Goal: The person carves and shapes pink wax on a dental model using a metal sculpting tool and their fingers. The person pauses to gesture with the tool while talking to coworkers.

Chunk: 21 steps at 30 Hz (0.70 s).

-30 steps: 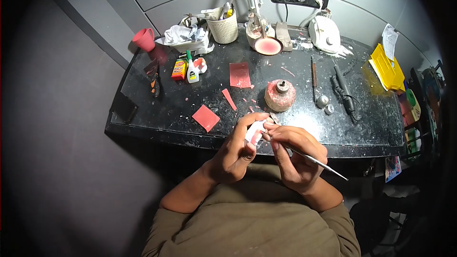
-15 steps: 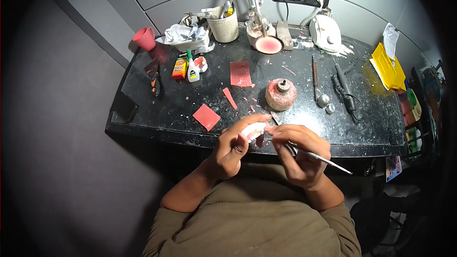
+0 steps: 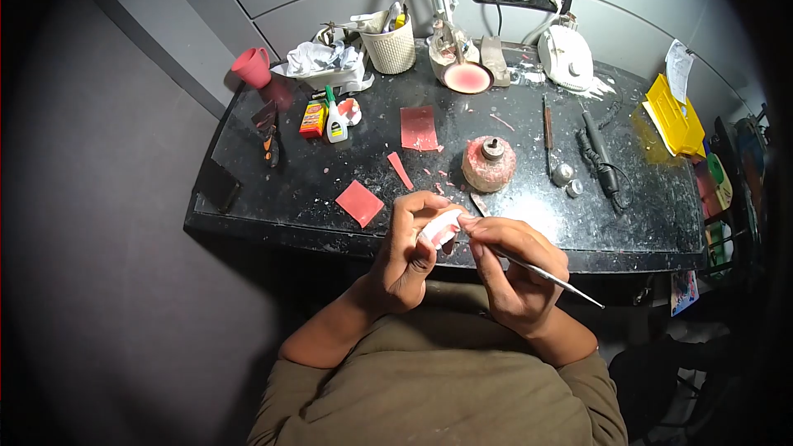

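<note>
My left hand point(image 3: 403, 268) is closed around a white dental cast point(image 3: 438, 228) with pink wax on it, just beyond the bench's front edge. In my right hand point(image 3: 522, 268) is a slim metal wax carver point(image 3: 572, 287); its rear end points down to the right. The right fingertips meet the cast's right side and hide the carver's working end. On the bench past my hands lie a square pink wax sheet point(image 3: 359, 203), a narrow wax strip point(image 3: 400, 171) and a larger wax sheet point(image 3: 419, 128). A wax-crusted spirit burner point(image 3: 488, 167) stands right of them.
A small knife blade point(image 3: 479, 204) lies near my fingers. To the right are a brown-handled tool point(image 3: 547, 136) and a corded dark handpiece point(image 3: 596, 149). Further left are a glue bottle point(image 3: 335, 125), a box point(image 3: 313, 120) and a cutter point(image 3: 269, 144). A lamp point(image 3: 467, 77) hangs behind.
My left fingers have lifted and shifted on the cast, showing more of its pink area. My right hand has turned slightly, and the carver's rear end has moved a little down and left.
</note>
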Tool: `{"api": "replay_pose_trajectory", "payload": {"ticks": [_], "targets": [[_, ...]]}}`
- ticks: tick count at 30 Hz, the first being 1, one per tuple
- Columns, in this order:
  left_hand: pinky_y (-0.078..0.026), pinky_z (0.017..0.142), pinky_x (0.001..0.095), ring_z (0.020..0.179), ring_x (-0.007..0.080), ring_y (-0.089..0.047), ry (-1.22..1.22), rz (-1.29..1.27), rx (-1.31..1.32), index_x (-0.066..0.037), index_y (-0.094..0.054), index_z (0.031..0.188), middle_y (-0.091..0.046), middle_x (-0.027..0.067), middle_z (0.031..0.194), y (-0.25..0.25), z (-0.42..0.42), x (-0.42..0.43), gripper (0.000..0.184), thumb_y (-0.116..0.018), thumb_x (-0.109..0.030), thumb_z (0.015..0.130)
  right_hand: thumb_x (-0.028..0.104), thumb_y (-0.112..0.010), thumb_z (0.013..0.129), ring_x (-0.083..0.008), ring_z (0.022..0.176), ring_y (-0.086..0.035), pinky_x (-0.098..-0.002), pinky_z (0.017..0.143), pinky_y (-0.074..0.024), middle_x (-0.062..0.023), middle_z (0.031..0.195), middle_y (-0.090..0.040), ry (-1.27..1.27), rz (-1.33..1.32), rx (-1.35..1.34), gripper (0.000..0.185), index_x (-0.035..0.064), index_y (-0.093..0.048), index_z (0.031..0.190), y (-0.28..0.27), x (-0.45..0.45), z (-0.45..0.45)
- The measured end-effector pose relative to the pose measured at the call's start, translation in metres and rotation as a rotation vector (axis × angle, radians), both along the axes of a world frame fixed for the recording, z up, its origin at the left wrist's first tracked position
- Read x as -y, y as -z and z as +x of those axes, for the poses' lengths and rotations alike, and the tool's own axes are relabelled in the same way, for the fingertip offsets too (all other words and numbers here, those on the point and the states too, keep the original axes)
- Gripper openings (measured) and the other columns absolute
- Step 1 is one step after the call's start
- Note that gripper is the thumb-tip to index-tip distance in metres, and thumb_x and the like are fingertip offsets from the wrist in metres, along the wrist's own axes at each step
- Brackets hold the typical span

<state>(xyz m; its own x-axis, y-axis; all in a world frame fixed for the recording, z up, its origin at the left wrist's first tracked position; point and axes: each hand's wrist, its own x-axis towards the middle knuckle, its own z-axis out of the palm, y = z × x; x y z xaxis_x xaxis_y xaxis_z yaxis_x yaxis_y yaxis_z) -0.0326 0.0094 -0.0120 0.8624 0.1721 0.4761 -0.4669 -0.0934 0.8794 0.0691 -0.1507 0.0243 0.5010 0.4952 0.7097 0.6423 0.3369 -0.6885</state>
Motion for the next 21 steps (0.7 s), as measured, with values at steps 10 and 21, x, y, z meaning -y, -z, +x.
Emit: {"api": "replay_pose_trajectory", "payload": {"ticks": [10,21], "targets": [[-0.043,0.105,0.0415,0.120,0.0263,-0.055,-0.012,0.092,0.083,0.004,-0.028,0.138,-0.051,0.0235,0.132,0.005,0.007,0.002,0.058,-0.045,-0.042,0.107,-0.014,-0.073,0.080,-0.0297,0.098,-0.075,-0.0348,0.085,-0.0596,-0.0195,0.100,-0.073,-0.001,0.009,-0.029,0.023,-0.0061,-0.069,0.101,0.003,-0.001,0.001],[-0.044,0.105,0.0444,0.119,0.0288,-0.056,-0.030,0.171,0.120,0.002,-0.027,0.138,-0.050,0.0278,0.132,0.005,0.009,-0.001,0.055,-0.046,-0.040,0.107,-0.015,-0.070,0.081,-0.0293,0.095,-0.075,-0.0353,0.084,-0.0596,-0.0194,0.098,-0.074,0.015,0.022,0.058,0.023,-0.0068,-0.068,0.102,0.002,-0.002,0.001]]}}
